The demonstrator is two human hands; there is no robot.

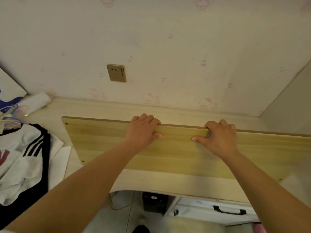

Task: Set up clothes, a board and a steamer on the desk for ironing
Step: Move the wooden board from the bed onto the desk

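Pale desk [168, 184], both hands, left [143, 130] and right [220, 137], gripping wooden board's [104, 140] far edge

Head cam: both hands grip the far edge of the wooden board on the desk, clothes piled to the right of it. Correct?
Not quite. The head view shows the clothes piled to the left of the board, not the right. The rest holds: the left hand and right hand both grip the board's far edge, fingers curled over it, and it lies on the desk.
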